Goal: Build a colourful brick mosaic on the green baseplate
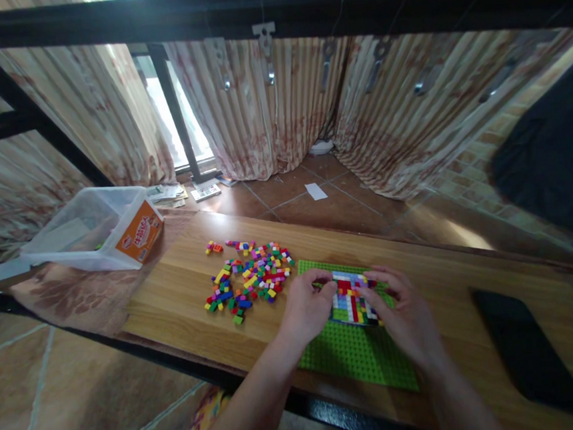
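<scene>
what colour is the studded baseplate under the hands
The studded baseplate is lime green, best seen in the head view.

Lime green on the studded baseplate [354, 356] at five o'clock; red, white, light blue and yellow across its brick mosaic [349, 303]. Mixed brights on the loose toy bricks [250, 282] at seven, cream-brown stripes with reddish blotches on the curtains [253, 124] at twelve.

The baseplate [349, 355] is bright green, studded and flat, lying slightly askew. Over its far half I see the panel [348, 305], a small, roughly four-sided patchwork of bricks: white and pale blue, red stripes, touches of orange, yellow and green. Its sides are partly covered; whether it's pressed onto the studs, I can't tell.
</scene>
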Motion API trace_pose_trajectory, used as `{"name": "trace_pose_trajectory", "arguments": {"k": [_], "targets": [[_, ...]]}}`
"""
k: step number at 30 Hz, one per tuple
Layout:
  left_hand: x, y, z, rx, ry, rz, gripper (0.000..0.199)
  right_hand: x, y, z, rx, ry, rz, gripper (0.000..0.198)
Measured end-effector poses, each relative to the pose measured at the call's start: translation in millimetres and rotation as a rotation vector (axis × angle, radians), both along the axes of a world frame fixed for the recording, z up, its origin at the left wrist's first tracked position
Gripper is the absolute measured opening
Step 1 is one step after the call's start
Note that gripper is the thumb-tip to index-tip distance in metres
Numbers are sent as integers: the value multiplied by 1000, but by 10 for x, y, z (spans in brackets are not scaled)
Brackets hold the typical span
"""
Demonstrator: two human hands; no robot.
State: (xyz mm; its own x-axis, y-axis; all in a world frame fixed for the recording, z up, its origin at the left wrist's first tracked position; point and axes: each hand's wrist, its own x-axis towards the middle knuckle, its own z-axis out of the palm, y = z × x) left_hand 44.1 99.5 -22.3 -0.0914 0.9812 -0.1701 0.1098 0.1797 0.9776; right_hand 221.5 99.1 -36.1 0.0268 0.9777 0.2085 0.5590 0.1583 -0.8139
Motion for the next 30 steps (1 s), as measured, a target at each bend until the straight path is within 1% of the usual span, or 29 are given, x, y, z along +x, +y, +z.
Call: {"name": "trace_pose_trajectory", "arguments": {"k": [8, 13, 18, 25, 27, 30], "targets": [[-6, -2, 8, 14, 31, -14, 17, -130, 25, -60, -96, 47, -31, 46], [-5, -3, 1, 20, 29, -15, 17, -164, 26, -65, -135, 76, -53, 47], [1, -11, -12, 26, 23, -11, 17, -185, 16, -76, -132, 68, -64, 46], [-4, -7, -17, 32, 48, -13, 18, -210, 3, -100, -49, 57, -48, 42], [-6, 1, -26, 28, 53, -15, 19, -209, 6, -113, -59, 74, -48, 43], [-6, 14, -38, 34, 69, -7, 19, -199, 14, -133, -121, 128, -57, 47]]}}
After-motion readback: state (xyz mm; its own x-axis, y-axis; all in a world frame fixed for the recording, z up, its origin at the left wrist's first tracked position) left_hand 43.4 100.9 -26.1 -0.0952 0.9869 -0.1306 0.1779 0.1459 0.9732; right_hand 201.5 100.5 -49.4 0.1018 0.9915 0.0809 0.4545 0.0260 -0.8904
